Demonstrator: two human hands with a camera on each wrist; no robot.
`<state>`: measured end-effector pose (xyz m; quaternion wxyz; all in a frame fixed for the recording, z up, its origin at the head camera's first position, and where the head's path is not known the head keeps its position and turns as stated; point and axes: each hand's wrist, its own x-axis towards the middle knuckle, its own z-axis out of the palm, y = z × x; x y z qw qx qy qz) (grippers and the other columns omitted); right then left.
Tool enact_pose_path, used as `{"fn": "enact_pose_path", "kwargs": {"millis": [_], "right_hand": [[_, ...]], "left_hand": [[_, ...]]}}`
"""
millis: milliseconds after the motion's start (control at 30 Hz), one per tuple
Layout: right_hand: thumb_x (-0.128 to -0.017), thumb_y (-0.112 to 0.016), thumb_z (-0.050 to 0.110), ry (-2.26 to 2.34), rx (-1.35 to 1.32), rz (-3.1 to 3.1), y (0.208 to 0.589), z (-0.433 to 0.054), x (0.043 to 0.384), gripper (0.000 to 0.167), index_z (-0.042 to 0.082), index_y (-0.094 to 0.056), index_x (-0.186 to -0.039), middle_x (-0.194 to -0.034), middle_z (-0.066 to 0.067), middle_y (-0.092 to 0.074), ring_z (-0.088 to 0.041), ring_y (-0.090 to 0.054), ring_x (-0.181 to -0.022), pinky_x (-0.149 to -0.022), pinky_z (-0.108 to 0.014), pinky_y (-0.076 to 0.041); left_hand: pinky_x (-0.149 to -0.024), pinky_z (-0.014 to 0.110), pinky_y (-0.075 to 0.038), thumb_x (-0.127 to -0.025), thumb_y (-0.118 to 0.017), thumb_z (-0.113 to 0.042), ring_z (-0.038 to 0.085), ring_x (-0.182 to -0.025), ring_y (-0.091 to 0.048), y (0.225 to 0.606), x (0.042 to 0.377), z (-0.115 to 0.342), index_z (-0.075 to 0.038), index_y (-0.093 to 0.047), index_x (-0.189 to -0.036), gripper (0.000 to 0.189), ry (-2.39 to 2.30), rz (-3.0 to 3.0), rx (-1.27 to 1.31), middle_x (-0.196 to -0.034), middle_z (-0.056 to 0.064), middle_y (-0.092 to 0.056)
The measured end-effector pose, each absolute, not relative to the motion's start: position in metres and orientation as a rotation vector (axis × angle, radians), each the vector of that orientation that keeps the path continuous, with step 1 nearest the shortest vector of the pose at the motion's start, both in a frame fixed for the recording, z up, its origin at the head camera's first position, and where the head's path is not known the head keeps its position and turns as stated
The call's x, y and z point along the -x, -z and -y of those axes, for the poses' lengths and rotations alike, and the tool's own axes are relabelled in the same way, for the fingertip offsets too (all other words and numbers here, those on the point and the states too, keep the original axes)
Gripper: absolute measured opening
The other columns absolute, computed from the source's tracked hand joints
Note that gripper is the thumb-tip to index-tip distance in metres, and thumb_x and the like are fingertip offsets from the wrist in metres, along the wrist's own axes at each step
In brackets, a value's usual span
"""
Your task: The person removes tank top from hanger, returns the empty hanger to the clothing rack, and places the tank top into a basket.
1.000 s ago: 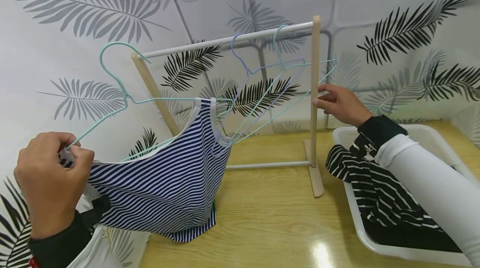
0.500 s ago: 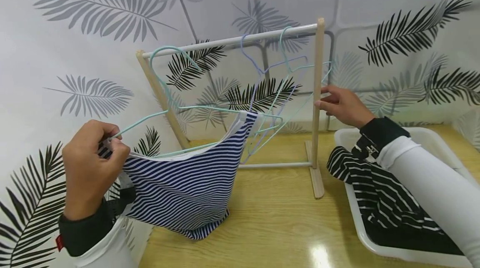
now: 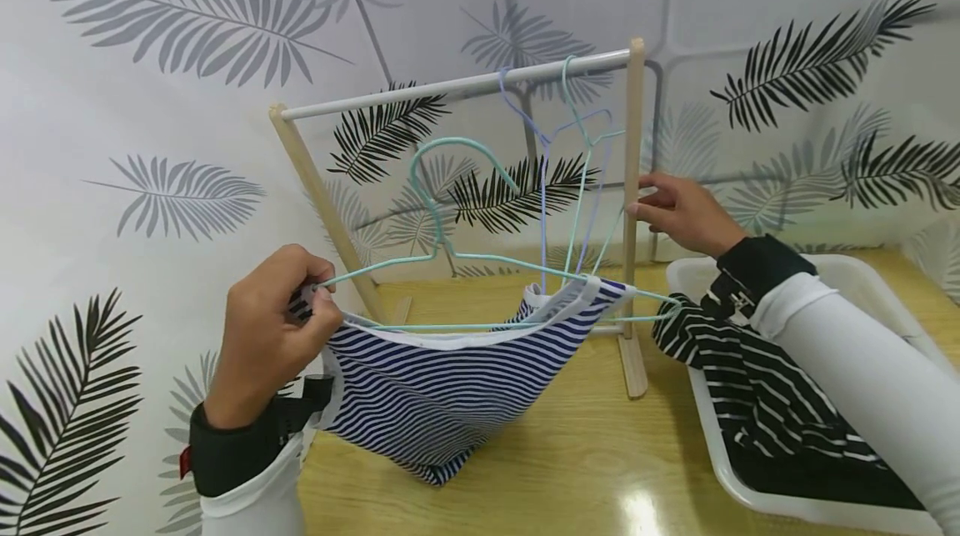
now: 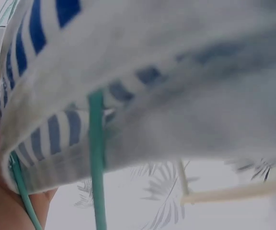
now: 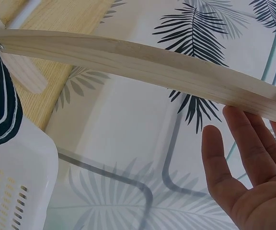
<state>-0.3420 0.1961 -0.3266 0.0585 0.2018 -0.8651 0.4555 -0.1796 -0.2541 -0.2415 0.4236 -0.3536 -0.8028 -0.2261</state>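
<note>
In the head view my left hand [image 3: 273, 328] pinches the left shoulder of a blue-and-white striped tank top [image 3: 457, 382] together with the arm of a mint-green hanger [image 3: 435, 227]. The hanger sits inside the neckline, and its right end sticks out past the other shoulder strap. Striped cloth fills most of the left wrist view, crossed by green hanger wire [image 4: 97, 163]. My right hand [image 3: 686, 211] holds the wooden right post [image 3: 632, 186] of a small clothes rack, thumb on the post. Several fingers [image 5: 253, 148] touch that post in the right wrist view.
A purple hanger [image 3: 543, 136] and another mint-green hanger [image 3: 577, 111] hang from the rack's white rail [image 3: 420, 90], near its right end. At the right, a white basket [image 3: 731, 478] holds black-and-white striped clothing [image 3: 757, 386]. Everything stands on a wood-grain table [image 3: 555, 469].
My left hand has moved right, carrying the hanger and tank top lower and in front of the rack. The hanging hangers have turned on the rail. My right hand stays at the post.
</note>
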Motion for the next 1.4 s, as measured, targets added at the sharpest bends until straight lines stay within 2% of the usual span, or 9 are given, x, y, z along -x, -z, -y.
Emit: {"fn": "enact_pose_path", "kwargs": {"millis": [300,600,800,967,1400], "right_hand": [[-0.098,-0.057,0.015,-1.403,-0.607,2.619,0.329,-0.197,0.346,0.038,0.002,-0.049,-0.133,-0.118,-0.027,-0.062,-0.04,-0.061,-0.108,-0.084,-0.048,-0.052],[-0.098,-0.057,0.018,-1.392,-0.599,2.623,0.333,-0.197,0.352,0.039,0.003,-0.049,-0.133,-0.118,-0.027,-0.062,-0.04,-0.061,-0.109,-0.083,-0.047,-0.052],[-0.098,-0.057,0.019,-1.394,-0.611,2.62,0.334,-0.199,0.356,0.04,0.002,-0.048,-0.133,-0.119,-0.027,-0.062,-0.039,-0.06,-0.11,-0.083,-0.046,-0.053],[-0.098,-0.057,0.02,-1.381,-0.635,2.611,0.334,-0.201,0.358,0.041,0.001,-0.048,-0.133,-0.118,-0.027,-0.062,-0.039,-0.06,-0.111,-0.081,-0.043,-0.054],[-0.097,-0.058,0.022,-1.328,-0.655,2.613,0.337,-0.206,0.366,0.039,0.002,-0.05,-0.131,-0.116,-0.026,-0.064,-0.038,-0.061,-0.111,-0.079,-0.045,-0.054]], "left_hand": [[-0.06,0.022,-0.036,-0.081,-0.044,-0.012,0.009,-0.068,-0.045,0.264,0.192,0.229,-0.003,-0.061,-0.087,0.019,0.584,2.054,1.014,-0.079,0.003,-0.055],[-0.059,0.023,-0.035,-0.082,-0.048,-0.008,0.009,-0.065,-0.045,0.29,0.205,0.22,-0.005,-0.061,-0.091,0.016,0.683,2.088,0.938,-0.08,0.002,-0.057],[-0.054,0.021,-0.03,-0.083,-0.049,-0.007,0.008,-0.057,-0.037,0.306,0.211,0.217,-0.006,-0.06,-0.092,0.015,0.756,2.137,0.883,-0.078,0.0,-0.053],[-0.056,0.023,-0.031,-0.083,-0.05,-0.003,0.008,-0.06,-0.039,0.317,0.214,0.212,-0.007,-0.06,-0.093,0.015,0.797,2.158,0.891,-0.079,0.0,-0.054],[-0.057,0.023,-0.033,-0.083,-0.05,-0.002,0.008,-0.064,-0.041,0.33,0.218,0.203,-0.006,-0.06,-0.094,0.015,0.788,2.172,0.898,-0.081,-0.001,-0.053]]}}
